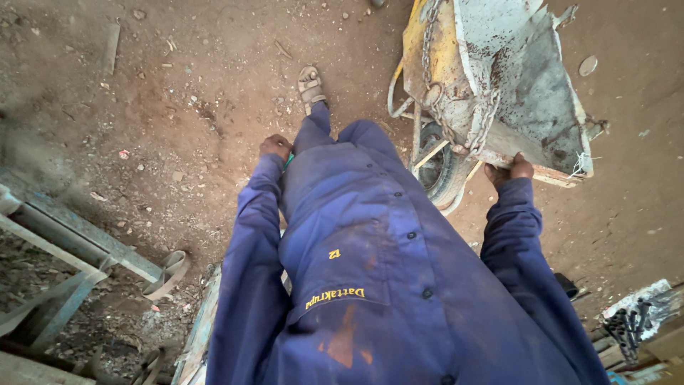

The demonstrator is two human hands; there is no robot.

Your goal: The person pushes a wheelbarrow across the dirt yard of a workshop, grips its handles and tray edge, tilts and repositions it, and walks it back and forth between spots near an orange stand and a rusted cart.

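I look down my blue work overalls at a dirt floor. My right hand (510,170) grips the lower edge of a tipped, rusty yellow and grey wheelbarrow (499,78), whose wheel (442,167) sits just left of that hand. A chain (427,43) hangs across the wheelbarrow's yellow side. My left hand (275,147) hangs at my hip, closed on a small green object (288,162) that is mostly hidden. One sandalled foot (311,85) is stepping ahead.
A blue-painted metal frame (64,235) stands at the lower left with scrap straps beside it. Black bolts (630,324) lie on boards at the lower right. Small stones and debris litter the reddish ground (178,85).
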